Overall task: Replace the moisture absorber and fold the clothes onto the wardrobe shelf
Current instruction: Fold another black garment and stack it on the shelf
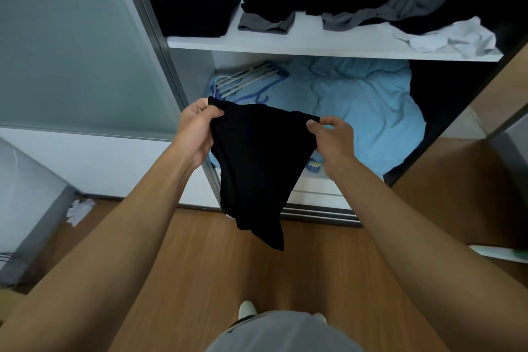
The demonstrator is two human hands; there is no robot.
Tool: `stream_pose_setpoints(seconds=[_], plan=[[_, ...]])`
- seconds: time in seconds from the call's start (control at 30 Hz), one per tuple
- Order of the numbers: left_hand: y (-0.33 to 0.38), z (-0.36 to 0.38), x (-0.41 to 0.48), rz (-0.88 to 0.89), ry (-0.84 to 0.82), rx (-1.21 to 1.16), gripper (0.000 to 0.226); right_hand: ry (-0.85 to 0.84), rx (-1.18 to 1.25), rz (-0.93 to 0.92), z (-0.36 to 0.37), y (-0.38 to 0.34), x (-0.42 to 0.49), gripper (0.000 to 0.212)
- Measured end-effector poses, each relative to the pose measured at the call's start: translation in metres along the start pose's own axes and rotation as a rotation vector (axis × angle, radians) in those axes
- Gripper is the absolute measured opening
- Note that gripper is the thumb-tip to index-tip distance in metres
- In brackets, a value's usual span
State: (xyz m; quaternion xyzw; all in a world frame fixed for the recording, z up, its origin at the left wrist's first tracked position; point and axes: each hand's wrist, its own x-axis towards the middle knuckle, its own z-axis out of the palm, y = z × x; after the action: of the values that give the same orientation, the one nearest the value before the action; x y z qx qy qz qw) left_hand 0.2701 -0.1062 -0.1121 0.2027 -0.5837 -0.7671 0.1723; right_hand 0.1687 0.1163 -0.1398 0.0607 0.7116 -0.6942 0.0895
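I record one head-worn wide-angle view: it faces forward and steeply down, close to the wardrobe shelf (pixel 285 47), taking in the floor (pixel 200 266) underfoot.

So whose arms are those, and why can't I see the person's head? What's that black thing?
There is no machine here. The camera sits on the person's head and looks down, so you only see their two arms, like your own when you look down. The left hand and the right hand each pinch a top corner of a black garment, which hangs between them above the wooden floor. In front is an open wardrobe. On its white shelf lie a folded black pile at the left, a messy heap of black and grey clothes, and a white garment. Underneath are a crumpled blue cloth and some hangers.
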Motion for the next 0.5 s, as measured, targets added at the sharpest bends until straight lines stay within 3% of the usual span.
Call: stream_pose_setpoints(seconds=[0.17, 0.33, 0.4, 0.5], plan=[[-0.002, -0.001, 0.002, -0.017, 0.004, -0.036, 0.017, -0.025, 0.072, 0.036, -0.002, 0.0, 0.002, 0.011], [-0.007, -0.002, 0.005, -0.031, -0.002, -0.072, 0.015, 0.014, 0.052, -0.044, -0.003, 0.001, 0.002, 0.009], [-0.009, -0.003, 0.006, -0.031, 0.004, -0.087, 0.016, -0.002, 0.093, 0.007, -0.002, 0.0, 0.004, 0.002], [-0.011, -0.002, 0.007, -0.029, -0.007, -0.102, 0.019, -0.034, 0.142, 0.157, -0.003, 0.002, 0.005, 0.013]])
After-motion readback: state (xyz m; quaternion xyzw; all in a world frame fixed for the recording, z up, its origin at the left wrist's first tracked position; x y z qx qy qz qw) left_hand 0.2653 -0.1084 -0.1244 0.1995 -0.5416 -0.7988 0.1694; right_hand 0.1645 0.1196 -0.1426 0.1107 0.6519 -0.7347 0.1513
